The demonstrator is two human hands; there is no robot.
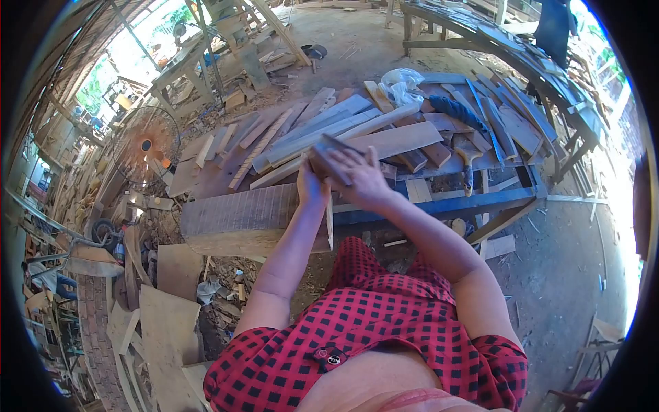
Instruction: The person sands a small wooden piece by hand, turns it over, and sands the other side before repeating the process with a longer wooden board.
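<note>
A short dark brown wooden piece (318, 163) is held up over the near edge of the workbench. My left hand (312, 187) is closed around its left and lower side. Across the face of the wood lies my right hand (367, 180), its fingers stretched out and the thumb apart; whether anything thin is under the palm is hidden. Just below my left hand sits a large wooden block (240, 213) with a ridged top. Many loose boards (398, 139) lie spread on the bench behind both hands.
A paintbrush (468, 159), a blue handsaw blade (484, 117) and a clear plastic bag (401, 86) rest among the boards. To the left stands a round fan (145, 145). A long table (473, 44) loaded with wood runs along the back right. Scraps litter the floor.
</note>
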